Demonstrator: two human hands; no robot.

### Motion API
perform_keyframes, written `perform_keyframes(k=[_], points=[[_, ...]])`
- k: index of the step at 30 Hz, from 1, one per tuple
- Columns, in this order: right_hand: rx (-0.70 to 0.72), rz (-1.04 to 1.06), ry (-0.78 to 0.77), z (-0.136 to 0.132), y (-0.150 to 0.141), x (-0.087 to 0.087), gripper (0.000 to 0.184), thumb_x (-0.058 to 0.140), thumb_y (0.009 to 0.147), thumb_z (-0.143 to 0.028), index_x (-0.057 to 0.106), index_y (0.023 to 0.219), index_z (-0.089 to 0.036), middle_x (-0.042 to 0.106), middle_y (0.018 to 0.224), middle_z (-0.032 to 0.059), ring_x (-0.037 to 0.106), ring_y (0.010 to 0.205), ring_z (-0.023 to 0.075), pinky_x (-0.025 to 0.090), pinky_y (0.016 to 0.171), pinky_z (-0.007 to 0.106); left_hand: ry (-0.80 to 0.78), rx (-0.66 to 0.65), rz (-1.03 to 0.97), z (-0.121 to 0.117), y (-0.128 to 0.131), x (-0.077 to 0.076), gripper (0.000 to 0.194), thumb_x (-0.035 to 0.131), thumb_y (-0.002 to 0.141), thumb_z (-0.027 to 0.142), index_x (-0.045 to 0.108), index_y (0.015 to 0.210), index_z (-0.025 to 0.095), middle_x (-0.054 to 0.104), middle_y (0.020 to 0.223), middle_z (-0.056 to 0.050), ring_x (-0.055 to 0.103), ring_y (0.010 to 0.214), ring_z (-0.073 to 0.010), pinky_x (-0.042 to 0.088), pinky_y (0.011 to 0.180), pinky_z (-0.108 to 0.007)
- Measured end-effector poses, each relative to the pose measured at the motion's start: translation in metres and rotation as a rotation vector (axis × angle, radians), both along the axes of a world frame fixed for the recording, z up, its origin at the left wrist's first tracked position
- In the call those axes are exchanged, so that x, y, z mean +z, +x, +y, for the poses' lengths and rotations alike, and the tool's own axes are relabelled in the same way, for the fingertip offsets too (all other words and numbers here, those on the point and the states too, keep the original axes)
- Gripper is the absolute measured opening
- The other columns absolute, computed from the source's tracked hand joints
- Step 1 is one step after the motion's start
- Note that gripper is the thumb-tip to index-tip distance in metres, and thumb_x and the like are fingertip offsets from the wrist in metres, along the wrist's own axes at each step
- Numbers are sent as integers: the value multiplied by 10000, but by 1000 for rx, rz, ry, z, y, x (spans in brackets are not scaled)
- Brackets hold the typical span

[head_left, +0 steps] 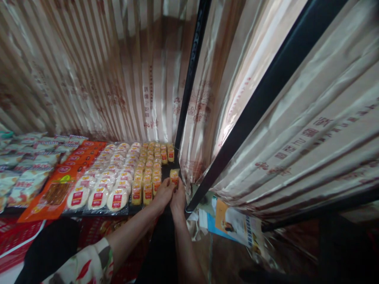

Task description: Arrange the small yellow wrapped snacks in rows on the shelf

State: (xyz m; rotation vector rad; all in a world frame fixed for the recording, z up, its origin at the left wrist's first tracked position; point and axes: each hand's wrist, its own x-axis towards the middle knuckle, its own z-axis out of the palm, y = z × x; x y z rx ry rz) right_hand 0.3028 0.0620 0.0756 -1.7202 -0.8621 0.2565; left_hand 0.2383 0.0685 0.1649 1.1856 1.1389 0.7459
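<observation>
Both of my hands meet at the right end of a shelf of packaged snacks. My left hand (162,194) and my right hand (178,197) pinch together on one small yellow snack pack (174,175) with a red label, held at the shelf's bare dark right end. Just left of it stand rows of the same small yellow packs (151,167). Further left lie rows of round white cakes (103,185) in clear wrap with red labels.
Orange flat packets (56,189) and pale bagged snacks (23,173) fill the shelf's left part. A black upright post (189,79) and a slanted black bar (266,90) frame the shelf. Striped satin curtain hangs behind and to the right. Papers (233,225) lie below right.
</observation>
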Motion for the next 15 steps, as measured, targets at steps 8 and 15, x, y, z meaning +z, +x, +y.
perform_keyframes(k=[8,15], points=[[-54,-60,-73,15,4,3,504,379,796,-170,573,1256,-97,645,1208,172,586,1131,259,428,992,410,36,-42,-8,19,11,-21,201,455,827,129,587,973,166,698,1070,-97,647,987,-173,483,889,-272],[-103,-85,-74,35,7,1,469,398,796,-178,589,1212,-74,644,1155,194,578,1103,271,425,973,402,57,-27,77,35,22,-20,178,485,821,177,610,947,192,721,999,-78,656,960,-182,486,865,-260]])
